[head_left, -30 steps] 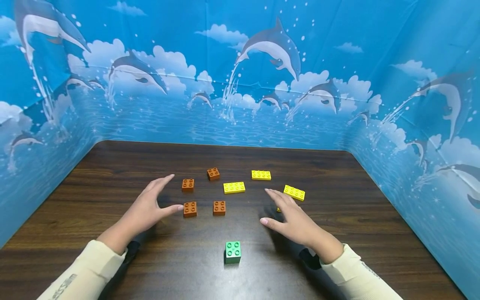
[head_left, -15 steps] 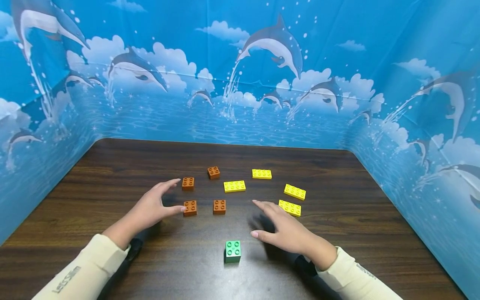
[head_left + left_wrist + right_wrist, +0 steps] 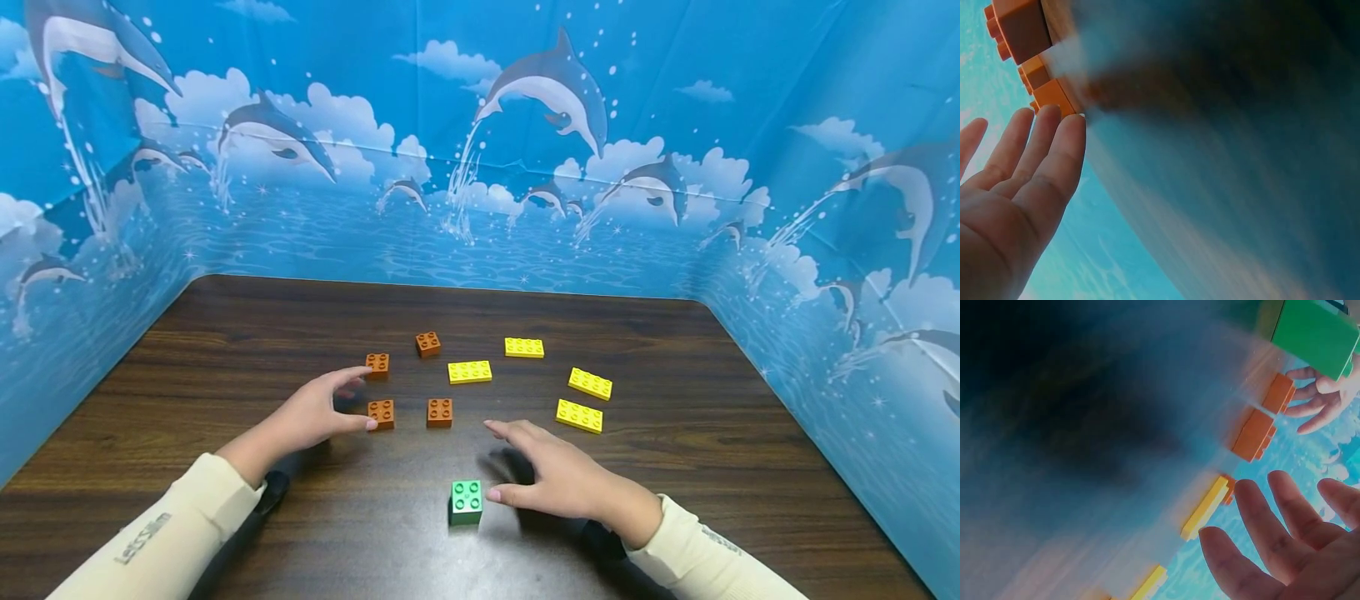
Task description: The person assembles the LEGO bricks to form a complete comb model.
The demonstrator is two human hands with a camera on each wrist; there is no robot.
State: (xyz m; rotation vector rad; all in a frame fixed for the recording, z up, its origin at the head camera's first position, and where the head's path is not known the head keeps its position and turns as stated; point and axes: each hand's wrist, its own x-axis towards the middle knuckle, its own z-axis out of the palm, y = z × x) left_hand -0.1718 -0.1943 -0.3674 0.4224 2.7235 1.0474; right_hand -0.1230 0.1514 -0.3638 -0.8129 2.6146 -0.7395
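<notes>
My left hand (image 3: 315, 413) is held over the left side of the table with fingers extended and thumb apart. Its thumb tip overlaps the near left orange-brown toy brick (image 3: 382, 414), and its fingertips reach the edge of another orange-brown brick (image 3: 378, 366) behind it. Nothing is gripped in that hand. My right hand (image 3: 562, 473), fingers loosely stretched, hovers just right of a green toy brick (image 3: 466, 502), thumb tip close to the brick's side. In the right wrist view the green brick (image 3: 1316, 339) stands at the upper right, beyond the spread fingers (image 3: 1260, 525).
Two more orange-brown bricks (image 3: 439, 412) (image 3: 427, 344) stand near the middle. Several flat yellow bricks (image 3: 469, 372) lie to the centre and right on the dark wooden table (image 3: 262, 325). A blue dolphin-print curtain (image 3: 480, 233) surrounds the table's back and sides.
My right hand has moved left and nearer, from beside the yellow bricks to the green brick, uncovering a yellow brick. The left hand has shifted slightly right, fingers lowering toward the orange-brown bricks.
</notes>
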